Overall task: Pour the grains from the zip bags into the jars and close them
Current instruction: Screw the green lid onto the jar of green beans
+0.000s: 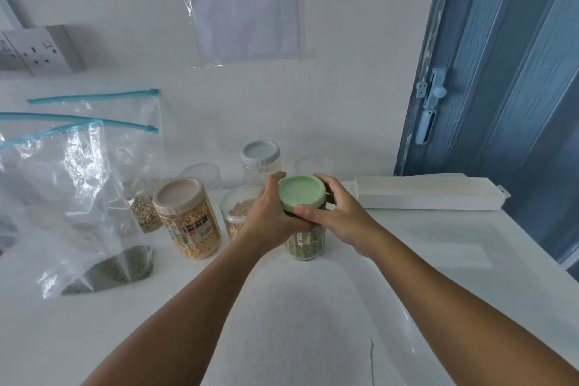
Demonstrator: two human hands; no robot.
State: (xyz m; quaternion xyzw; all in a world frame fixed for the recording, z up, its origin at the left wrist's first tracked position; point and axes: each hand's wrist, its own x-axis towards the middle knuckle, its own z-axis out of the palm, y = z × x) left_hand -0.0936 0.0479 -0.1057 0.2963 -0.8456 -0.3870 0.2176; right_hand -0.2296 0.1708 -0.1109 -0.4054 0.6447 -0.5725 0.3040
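Note:
A jar of green grains (pixel 305 244) stands on the white counter (pixel 282 307), with a green lid (pixel 302 193) on its mouth. My left hand (pixel 271 216) grips the jar's body just under the lid. My right hand (pixel 335 213) curls round the lid's rim, thumb at the front. To the left stands a jar of yellow grains (pixel 192 229) with a pink lid. Between them an open jar (pixel 238 213) holds beige grains. A zip bag (pixel 78 207) with some green grains in its bottom stands at the left.
An empty jar with a grey lid (pixel 260 160) stands at the back, beside two clear containers. More zip bags (pixel 131 141) lean against the wall, one with beige grains. A white box (pixel 429 194) lies at the right by a blue door (pixel 501 72).

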